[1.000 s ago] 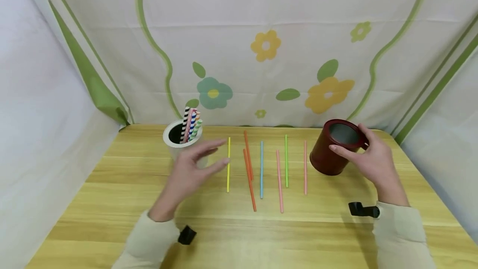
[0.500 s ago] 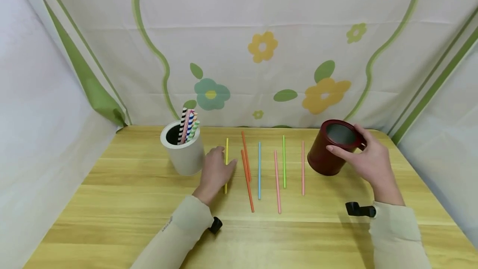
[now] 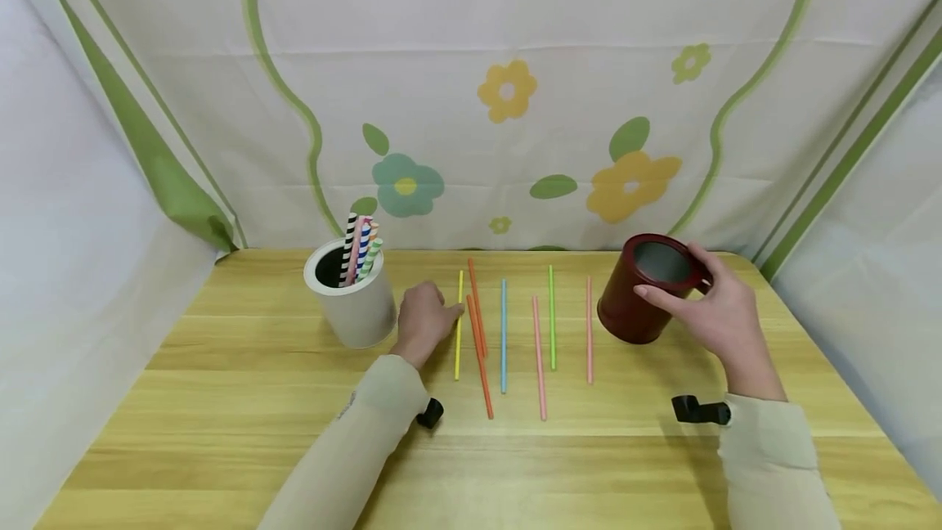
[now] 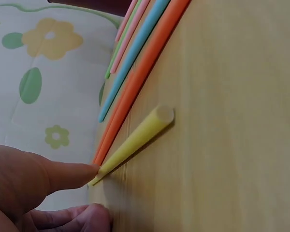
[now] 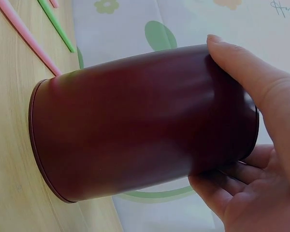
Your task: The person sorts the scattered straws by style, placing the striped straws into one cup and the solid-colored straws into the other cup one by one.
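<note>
My left hand (image 3: 427,319) is low over the table beside the yellow straw (image 3: 459,342). In the left wrist view the extended thumb touches the far part of the yellow straw (image 4: 135,142). The other fingers are bent, apart from the thumb, on the near side of the straw. My right hand (image 3: 724,309) grips the dark red cup (image 3: 631,301) near its rim, thumb on one side and fingers on the other. The cup stands tilted a little in the right wrist view, its base by the table. Orange straws (image 3: 482,375) lie just right of the yellow one.
A white cup (image 3: 361,313) holding several striped straws (image 3: 361,252) stands left of my left hand. A blue straw (image 3: 504,334), pink straws (image 3: 540,358) and a green straw (image 3: 552,317) lie in the middle of the wooden table (image 3: 221,399). A flowered cloth (image 3: 456,105) hangs behind.
My left hand has come down from beside the white cup to the yellow straw. The yellow straw has shifted right, closer to the orange ones. The right hand keeps its grip on the cup.
</note>
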Motion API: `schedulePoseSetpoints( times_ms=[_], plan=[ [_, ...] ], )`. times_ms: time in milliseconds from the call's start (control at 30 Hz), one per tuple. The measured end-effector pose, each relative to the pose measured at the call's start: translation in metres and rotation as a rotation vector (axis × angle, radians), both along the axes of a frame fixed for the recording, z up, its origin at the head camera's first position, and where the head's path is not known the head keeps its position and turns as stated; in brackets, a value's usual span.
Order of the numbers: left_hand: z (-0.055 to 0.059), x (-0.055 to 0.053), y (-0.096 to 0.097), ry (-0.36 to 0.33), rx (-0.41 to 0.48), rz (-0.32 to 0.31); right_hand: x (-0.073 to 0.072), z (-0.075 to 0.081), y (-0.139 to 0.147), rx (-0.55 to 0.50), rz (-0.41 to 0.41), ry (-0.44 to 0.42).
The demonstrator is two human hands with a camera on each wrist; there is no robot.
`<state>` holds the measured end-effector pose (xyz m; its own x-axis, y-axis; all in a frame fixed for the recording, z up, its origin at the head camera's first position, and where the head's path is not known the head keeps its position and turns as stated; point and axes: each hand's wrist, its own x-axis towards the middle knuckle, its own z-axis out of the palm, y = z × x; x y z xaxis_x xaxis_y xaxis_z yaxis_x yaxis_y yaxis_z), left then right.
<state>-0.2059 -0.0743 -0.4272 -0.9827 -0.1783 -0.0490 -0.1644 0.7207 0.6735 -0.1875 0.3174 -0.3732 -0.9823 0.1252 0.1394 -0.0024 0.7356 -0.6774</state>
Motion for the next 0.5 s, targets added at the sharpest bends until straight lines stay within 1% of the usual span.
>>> schedulePoseSetpoints(
  times_ms=[33,100,200,267,300,333,400,500],
  plan=[
    [-0.002,-0.002,0.0,0.006,0.0,-0.012,0.0,0.0,-0.001,-0.004,0.001,0.0],
    [-0.012,-0.01,-0.001,0.004,0.009,-0.027,0.001,0.0,-0.002,-0.013,0.002,-0.003],
    [-0.03,-0.026,-0.004,-0.043,0.016,-0.033,0.001,0.001,-0.002,-0.014,-0.001,0.001],
    [-0.04,-0.037,-0.006,-0.075,0.016,-0.025,0.001,0.001,-0.002,-0.01,-0.007,0.004],
    [-0.042,-0.041,-0.006,-0.095,0.021,-0.019,0.001,0.002,-0.001,-0.008,-0.009,0.006],
    [-0.038,-0.039,-0.007,-0.091,0.01,-0.014,0.001,0.002,-0.001,-0.008,-0.011,0.008],
    [-0.038,-0.042,-0.007,-0.111,0.009,0.001,0.001,0.002,0.0,-0.012,-0.009,0.008],
    [-0.035,-0.043,-0.006,-0.14,0.02,0.007,0.001,0.002,0.0,-0.016,-0.007,0.008]
  ],
)
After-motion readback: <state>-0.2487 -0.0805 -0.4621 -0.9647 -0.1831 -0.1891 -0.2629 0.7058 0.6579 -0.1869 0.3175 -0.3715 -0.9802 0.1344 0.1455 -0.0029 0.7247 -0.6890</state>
